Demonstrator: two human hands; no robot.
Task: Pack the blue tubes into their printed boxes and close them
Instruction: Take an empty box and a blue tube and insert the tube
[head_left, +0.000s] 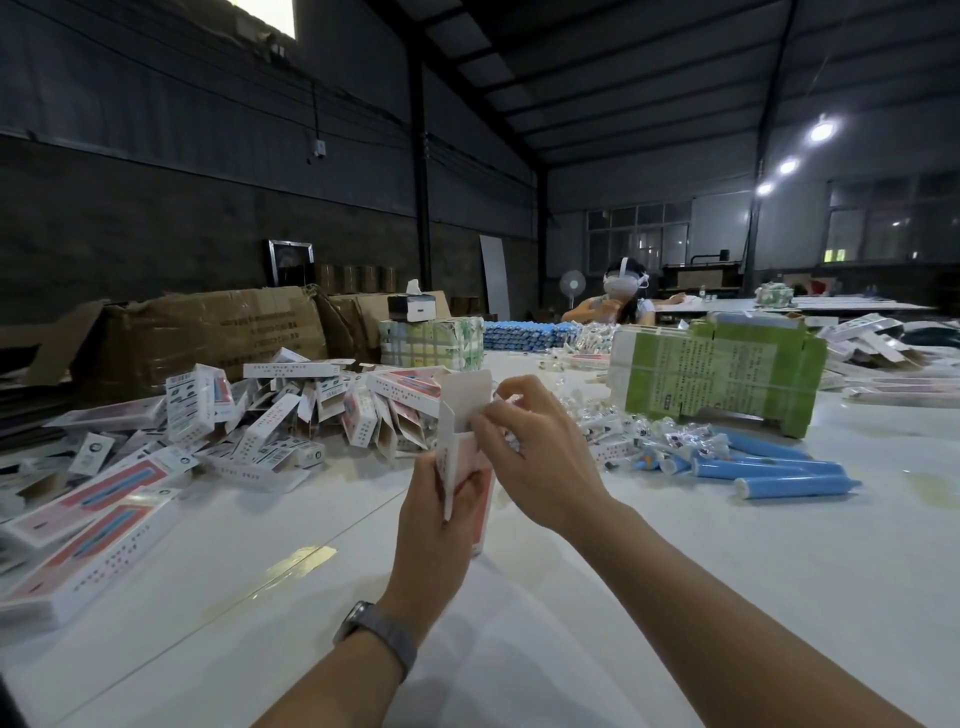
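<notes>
A grey watch (376, 636) is worn on the wrist nearest the camera, below the left hand (439, 514). That hand is wrapped around the lower part of a printed box (462, 457), with the thumb laid up its near side and the fingers curled behind it. The box is held upright, its long axis vertical, with its open end pointing up and the white top flap (466, 397) standing raised above the opening. The right hand (535, 447) is brought in from the right at the box's upper end; its thumb and forefinger are pinched on something at the opening, though whether a side tab or a tube is gripped cannot be told.

To the right of the right hand and beyond it, about five loose blue tubes (779, 467) are laid flat on the white table (571, 623), their long axes running left to right. Between them and the hand, a scatter of small wrapped items (649, 434) is spread. To the left of the left hand, a heap of printed boxes (234, 415), too many to be counted, is piled.
</notes>
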